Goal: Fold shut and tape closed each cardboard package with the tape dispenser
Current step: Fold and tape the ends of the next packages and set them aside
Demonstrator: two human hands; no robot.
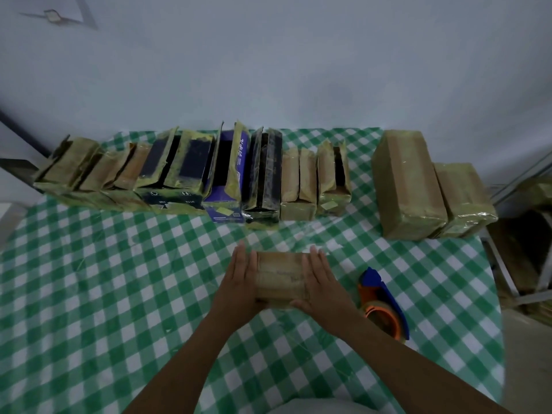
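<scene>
One small cardboard package (280,277) sits midway between the table's (119,294) near and far edges, pressed between the flat left hand (239,279) and right hand (322,282), fingers straight. Likely light, stiff, tape-slick: hold its side walls. The tape dispenser (385,303) lies just right.

Bare hands (239,279) + forearms (185,354); lt-grey top (313,407).

Open cloth (119,294) lies left; tape dispenser (383,303) crowds the right.

green-white checked tablecloth (119,294); blue-orange tape dispenser (385,303); brown package (280,277).
</scene>
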